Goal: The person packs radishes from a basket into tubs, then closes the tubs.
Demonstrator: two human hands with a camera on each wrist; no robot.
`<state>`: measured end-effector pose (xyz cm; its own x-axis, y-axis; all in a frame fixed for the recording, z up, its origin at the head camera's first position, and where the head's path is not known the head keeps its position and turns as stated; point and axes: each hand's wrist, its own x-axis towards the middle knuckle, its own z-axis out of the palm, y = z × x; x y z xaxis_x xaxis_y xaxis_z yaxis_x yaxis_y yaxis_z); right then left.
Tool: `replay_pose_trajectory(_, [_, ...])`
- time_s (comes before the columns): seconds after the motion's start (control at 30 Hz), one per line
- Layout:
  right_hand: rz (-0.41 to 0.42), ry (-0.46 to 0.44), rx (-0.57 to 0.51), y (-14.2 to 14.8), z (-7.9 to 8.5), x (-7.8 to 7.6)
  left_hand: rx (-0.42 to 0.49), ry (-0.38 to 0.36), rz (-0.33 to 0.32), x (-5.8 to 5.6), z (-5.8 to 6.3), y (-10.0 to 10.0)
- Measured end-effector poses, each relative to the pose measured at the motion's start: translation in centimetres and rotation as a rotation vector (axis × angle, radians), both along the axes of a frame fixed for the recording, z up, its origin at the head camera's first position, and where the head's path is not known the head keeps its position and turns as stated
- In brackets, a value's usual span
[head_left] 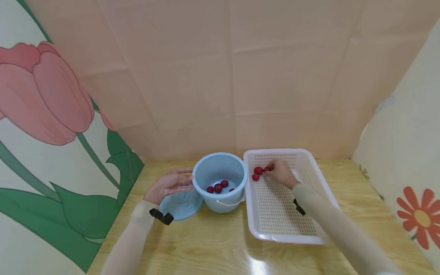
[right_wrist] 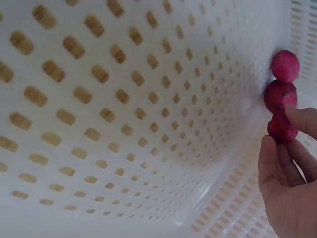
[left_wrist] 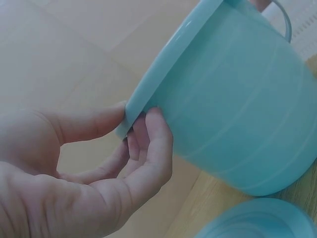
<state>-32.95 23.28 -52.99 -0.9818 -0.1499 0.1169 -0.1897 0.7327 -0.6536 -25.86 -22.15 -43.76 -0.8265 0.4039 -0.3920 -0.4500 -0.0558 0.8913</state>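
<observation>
My left hand point(head_left: 169, 185) is at the left rim of a light blue bucket point(head_left: 224, 207). In the left wrist view the thumb and curled fingers point(left_wrist: 159, 144) pinch the bucket's lip. Several small red radishes point(head_left: 218, 188) lie on the bucket's bottom. To the right, my right hand point(head_left: 282, 174) reaches into a white perforated plastic basket point(head_left: 252, 225). Its thumb and fingers hold a small red radish point(right_wrist: 282, 128) close to the basket's wall. Two more radishes point(right_wrist: 285, 66) lie in a row beside it.
A light blue lid point(head_left: 182, 206) lies on the wooden table point(head_left: 213, 244), left of the bucket and partly under the left hand. The bucket's thin handle point(head_left: 229, 204) hangs down at the front. Behind the table rises a pinkish covered wall point(head_left: 233, 84).
</observation>
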Motion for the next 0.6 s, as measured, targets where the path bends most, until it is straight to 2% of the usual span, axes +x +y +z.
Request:
replay_pose_trajectory(0.1, [-0.013,0.004,-0.014,0.1,0.7,0.0,0.001,0.010,-0.020,-0.1,0.0,0.0])
replay_pose_trajectory(0.33, [0.003,0.064,-0.033,0.1,2.4,0.5,0.028,-0.011,-0.006,0.0,0.1,0.1])
replay_pose_trajectory(0.6, [0.010,-0.004,-0.133,-1.0,5.6,1.5,0.039,-0.026,0.008,-0.1,0.0,0.1])
